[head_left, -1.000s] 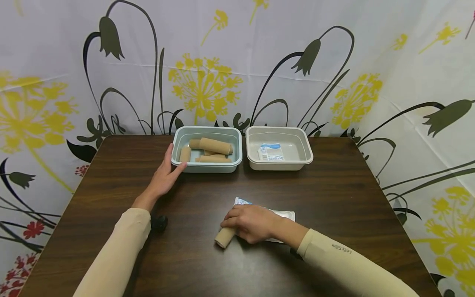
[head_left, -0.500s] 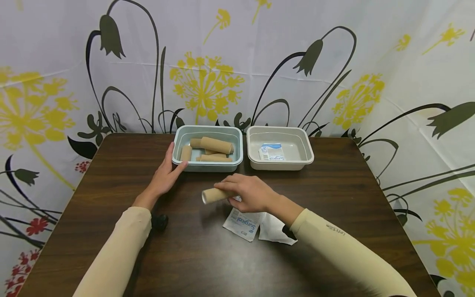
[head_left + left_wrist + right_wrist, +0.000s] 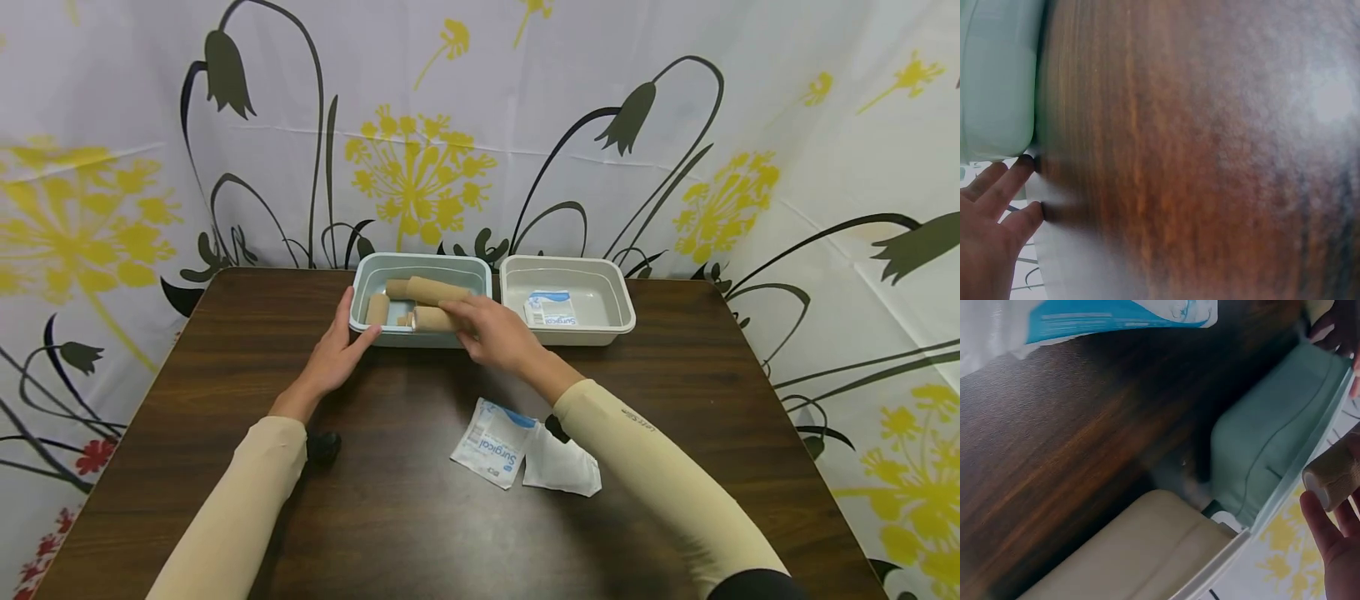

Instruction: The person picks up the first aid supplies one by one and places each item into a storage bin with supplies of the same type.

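My right hand (image 3: 480, 329) grips a tan bandage roll (image 3: 433, 318) and holds it over the front of the pale green bin (image 3: 360, 287), which has several more tan rolls (image 3: 435, 289) inside. In the right wrist view the held roll (image 3: 1335, 473) shows at the right edge above the green bin's rim (image 3: 1310, 456). My left hand (image 3: 335, 348) lies open against the bin's front left corner, with its fingers (image 3: 1007, 181) flat on the table beside the bin (image 3: 997, 81).
A beige bin (image 3: 622, 308) to the right holds one blue and white packet (image 3: 549, 307). Two white packets, one printed blue (image 3: 493, 442) and one plain (image 3: 562, 465), lie on the dark wooden table (image 3: 675, 392) in front. A floral curtain hangs behind.
My right hand lifted the tan roll off the packets near the table's front and carried it forward to the green bin. The left hand stayed put.
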Tool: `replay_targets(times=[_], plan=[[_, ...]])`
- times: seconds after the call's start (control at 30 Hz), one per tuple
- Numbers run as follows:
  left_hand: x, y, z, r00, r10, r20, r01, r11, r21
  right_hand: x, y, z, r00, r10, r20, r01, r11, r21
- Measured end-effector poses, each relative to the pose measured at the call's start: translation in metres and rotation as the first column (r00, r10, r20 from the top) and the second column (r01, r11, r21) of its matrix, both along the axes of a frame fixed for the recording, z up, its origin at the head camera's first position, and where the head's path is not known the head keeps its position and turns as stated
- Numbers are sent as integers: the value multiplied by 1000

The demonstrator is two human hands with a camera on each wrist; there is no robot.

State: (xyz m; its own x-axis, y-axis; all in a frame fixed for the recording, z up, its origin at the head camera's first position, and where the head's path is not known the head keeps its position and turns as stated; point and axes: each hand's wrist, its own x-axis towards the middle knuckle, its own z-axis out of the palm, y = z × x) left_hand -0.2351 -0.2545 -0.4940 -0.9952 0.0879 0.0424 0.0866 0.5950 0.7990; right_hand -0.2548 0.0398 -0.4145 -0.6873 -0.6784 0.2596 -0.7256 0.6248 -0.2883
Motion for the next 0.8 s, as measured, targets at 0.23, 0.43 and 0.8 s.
replay_targets(times=[0.23,0.43,0.8], plan=[[1,0,-1,1000,5,12,-5,1000,-3,-15,-12,-5,994,-103,42,102,995,20],[1,1,-1,1000,1,24,-1,1000,-9,-25,-20,-12,986,-155,67,154,988,27],[1,0,0,1000,6,17,-6,1000,-14,-32,-49,-21,978,-203,40,205,978,-49]])
